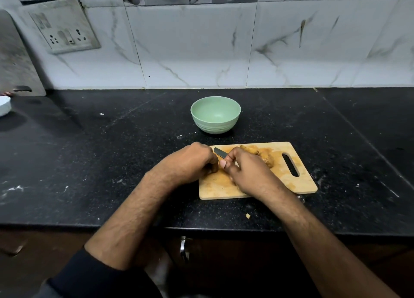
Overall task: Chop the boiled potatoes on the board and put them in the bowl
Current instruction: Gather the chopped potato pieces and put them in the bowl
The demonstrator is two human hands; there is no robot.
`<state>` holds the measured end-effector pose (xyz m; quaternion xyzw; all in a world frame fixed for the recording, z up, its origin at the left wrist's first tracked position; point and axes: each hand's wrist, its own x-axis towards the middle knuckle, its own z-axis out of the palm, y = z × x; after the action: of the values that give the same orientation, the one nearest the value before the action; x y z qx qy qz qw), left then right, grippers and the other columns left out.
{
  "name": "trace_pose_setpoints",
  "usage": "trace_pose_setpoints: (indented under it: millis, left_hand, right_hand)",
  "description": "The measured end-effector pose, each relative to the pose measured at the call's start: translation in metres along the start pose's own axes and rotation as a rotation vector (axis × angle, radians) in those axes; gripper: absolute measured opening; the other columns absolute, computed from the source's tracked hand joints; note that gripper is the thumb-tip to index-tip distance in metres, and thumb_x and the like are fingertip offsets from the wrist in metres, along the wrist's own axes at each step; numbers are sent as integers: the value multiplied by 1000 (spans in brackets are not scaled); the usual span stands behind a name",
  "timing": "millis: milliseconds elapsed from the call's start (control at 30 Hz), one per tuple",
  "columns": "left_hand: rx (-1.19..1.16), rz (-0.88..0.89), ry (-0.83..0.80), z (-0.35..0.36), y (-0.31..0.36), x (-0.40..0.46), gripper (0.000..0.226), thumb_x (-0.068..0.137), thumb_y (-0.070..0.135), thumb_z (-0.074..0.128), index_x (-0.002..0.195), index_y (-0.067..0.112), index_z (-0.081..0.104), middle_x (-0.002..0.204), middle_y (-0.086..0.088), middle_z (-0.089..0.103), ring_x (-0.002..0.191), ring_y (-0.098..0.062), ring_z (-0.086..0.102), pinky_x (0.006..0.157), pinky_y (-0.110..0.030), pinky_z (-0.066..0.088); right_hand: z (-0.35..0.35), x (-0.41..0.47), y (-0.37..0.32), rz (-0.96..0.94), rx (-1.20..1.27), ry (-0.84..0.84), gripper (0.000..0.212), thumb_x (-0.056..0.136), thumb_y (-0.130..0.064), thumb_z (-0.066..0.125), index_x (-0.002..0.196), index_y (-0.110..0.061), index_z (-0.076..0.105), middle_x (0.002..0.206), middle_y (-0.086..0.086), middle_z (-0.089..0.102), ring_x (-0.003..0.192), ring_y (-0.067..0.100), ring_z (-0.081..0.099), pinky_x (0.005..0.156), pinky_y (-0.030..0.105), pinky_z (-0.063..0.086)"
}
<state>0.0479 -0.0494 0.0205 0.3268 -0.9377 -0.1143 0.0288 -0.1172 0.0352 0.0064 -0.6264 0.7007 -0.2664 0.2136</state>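
Right hand (pixel 244 170) grips one knife (pixel 220 152), left hand's (pixel 192 161) grip unclear, one bowl (pixel 215 114), one board (pixel 300 183).

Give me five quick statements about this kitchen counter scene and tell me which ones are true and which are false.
1. The green bowl holds chopped potato. False: it is empty.
2. The right hand grips the knife. True.
3. The wooden board has a handle slot near its right end. True.
4. The bowl stands on the board. False: it stands on the black counter, beyond the board.
5. Potato lies on the board. True.
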Motion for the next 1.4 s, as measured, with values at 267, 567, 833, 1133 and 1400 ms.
trace_pose_setpoints:
  millis: [267, 567, 833, 1133, 1400]
  left_hand:
    - [-270, -109, 3, -2, -2, -2, 18, 69, 7, 75, 77, 24, 73, 77, 9, 72, 73, -4, 67, 77, -32, 59]
    - [-1208, -196, 499, 6, 7, -21, 16, 79, -16, 73, 85, -2, 74, 75, -11, 72, 68, -14, 66, 66, -21, 56]
    - [-1078, -194, 660, -26, 4, 29, 13, 79, -13, 73, 83, 0, 75, 75, -7, 74, 69, -13, 65, 67, -23, 57]
    - [-814, -277, 680, -74, -54, 101, 35, 86, -12, 61, 83, 20, 74, 78, -4, 77, 80, -20, 76, 83, -40, 62]
    - [-718, -310, 669, -55, -74, 109, 19, 88, 3, 73, 93, 21, 76, 84, 7, 76, 78, 1, 70, 76, -12, 53]
  right_hand:
    - [4, 2, 3, 83, 274, -16, 20, 101, -43, 56, 97, -24, 58, 69, -3, 67, 54, 8, 53, 52, 27, 43]
    - [0, 13, -3, 430, 1437, -204, 17, 100, -25, 54, 86, -15, 55, 60, -1, 46, 39, 4, 34, 28, 13, 18]
    - [-10, 72, -37, 454, 1702, -187, 53, 95, -21, 40, 45, -14, 57, 44, -6, 36, 28, 4, 29, 27, 11, 15]
    - [-46, 186, -50, 498, 1432, -39, 18, 88, -9, 36, 74, -13, 47, 64, 6, 49, 42, 10, 42, 33, 14, 26]
    - [-36, 223, -34, 395, 924, -36, 27, 92, 4, 47, 84, -10, 67, 74, 9, 68, 61, 15, 59, 57, 27, 43]
